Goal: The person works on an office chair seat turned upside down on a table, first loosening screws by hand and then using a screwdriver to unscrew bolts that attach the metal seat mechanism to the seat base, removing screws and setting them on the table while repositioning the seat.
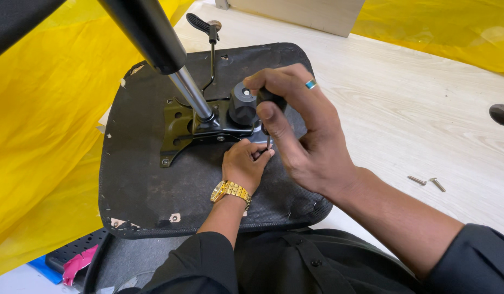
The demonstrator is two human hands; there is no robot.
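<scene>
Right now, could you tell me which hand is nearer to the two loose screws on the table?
Right. The right hand, gripping a screwdriver, is left of the two screws; the left hand lies farther left, beyond it.

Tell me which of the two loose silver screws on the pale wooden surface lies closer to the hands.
The left silver screw: it lies nearer the right hand and forearm. The other screw sits just beyond it, farther right.
</scene>
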